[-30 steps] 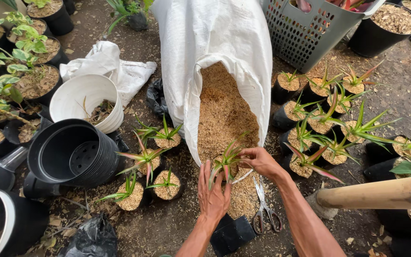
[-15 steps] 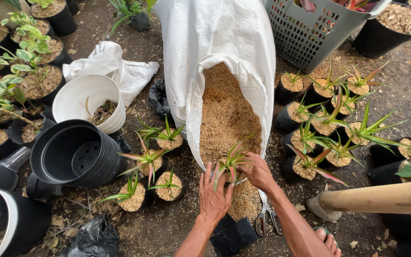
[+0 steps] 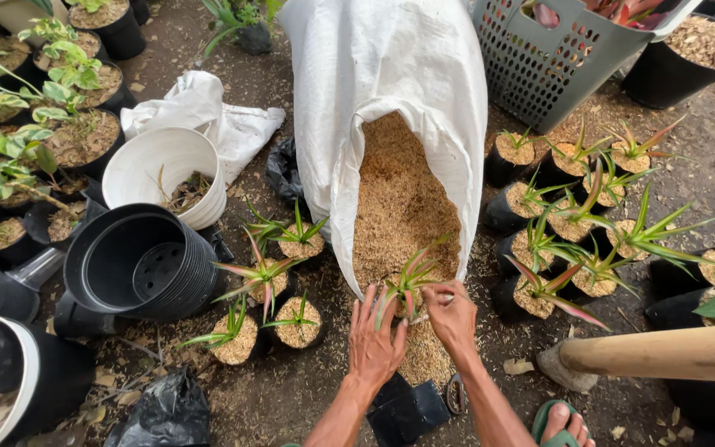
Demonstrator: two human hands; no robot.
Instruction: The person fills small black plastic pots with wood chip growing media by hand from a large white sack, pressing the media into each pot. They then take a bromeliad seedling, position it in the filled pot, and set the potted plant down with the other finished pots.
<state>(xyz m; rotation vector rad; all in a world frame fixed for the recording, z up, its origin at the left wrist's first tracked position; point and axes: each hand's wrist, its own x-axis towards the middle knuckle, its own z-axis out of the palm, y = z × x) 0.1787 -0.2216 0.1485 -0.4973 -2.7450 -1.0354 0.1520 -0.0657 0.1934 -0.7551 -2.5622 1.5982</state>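
My left hand (image 3: pixel 375 342) lies flat with spread fingers on the rice husk at the mouth of a large white sack (image 3: pixel 391 91). My right hand (image 3: pixel 450 314) is closed around the base of a small spiky green-and-pink plant (image 3: pixel 407 285) standing in the husk (image 3: pixel 399 207). Both hands press close to the plant. A small black bag (image 3: pixel 403 410) lies just below my wrists, and scissors (image 3: pixel 455 396) are partly hidden under my right forearm.
Potted seedlings (image 3: pixel 271 302) stand left of the sack, and more seedlings (image 3: pixel 581 223) to the right. Stacked black pots (image 3: pixel 138 265), a white bucket (image 3: pixel 167 170), a grey basket (image 3: pixel 573 50), a wooden pole (image 3: pixel 664 352) and my sandalled foot (image 3: pixel 564 424) surround the spot.
Both hands have shifted slightly up toward the sack mouth, closing in on the plant. My right forearm now covers most of the scissors. The view moved down a little.
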